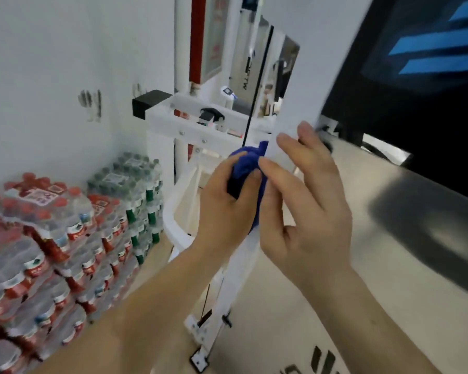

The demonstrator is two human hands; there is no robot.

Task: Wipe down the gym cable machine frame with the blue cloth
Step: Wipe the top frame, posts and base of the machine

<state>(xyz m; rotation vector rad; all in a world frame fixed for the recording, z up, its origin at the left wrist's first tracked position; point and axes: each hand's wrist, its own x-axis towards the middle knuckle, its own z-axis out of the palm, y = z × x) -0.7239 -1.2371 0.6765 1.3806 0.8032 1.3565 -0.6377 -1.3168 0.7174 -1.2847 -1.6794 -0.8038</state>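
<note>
Both bare forearms reach forward and up, hands meeting at centre.
Left hand (pixel 227 195) curls fingers and thumb round a crumpled dark-blue cloth (pixel 247 160), back of hand to camera. Right hand (pixel 305 209) sits just beside it, fingers nearly straight, spread, pointing up, one fingertip against the cloth.

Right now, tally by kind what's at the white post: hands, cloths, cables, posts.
Bare hands: 2 (left hand, right hand)
Crumpled blue cloth: 1
Thin black cable: 1
White metal frame post: 1
Total: 5
</note>
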